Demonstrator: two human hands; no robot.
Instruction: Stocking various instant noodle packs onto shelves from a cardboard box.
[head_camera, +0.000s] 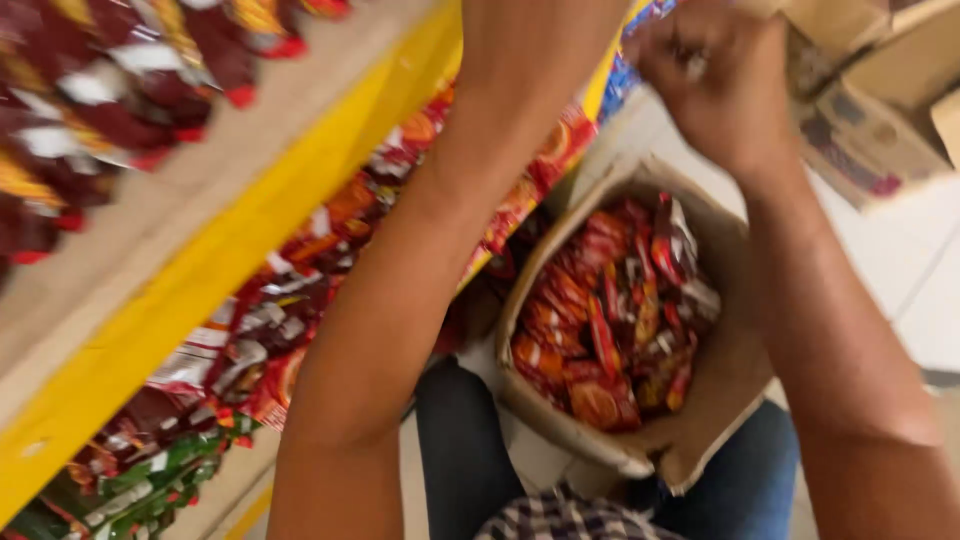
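My left forearm (400, 300) rises from the bottom of the view past the top edge, so my left hand is out of sight. My right hand (715, 85) is raised at the top right with its fingers curled. It is blurred, and whether it holds anything is hidden. Below it an open cardboard box (700, 440) rests against my knees, filled with several red snack packets (610, 310).
A shelf with a yellow front edge (200, 270) runs diagonally on the left. Dark red packets (110, 90) lie on top of it, and red and green packets (270, 340) below. More cardboard boxes (870, 120) stand on the pale tiled floor (920, 280) at the right.
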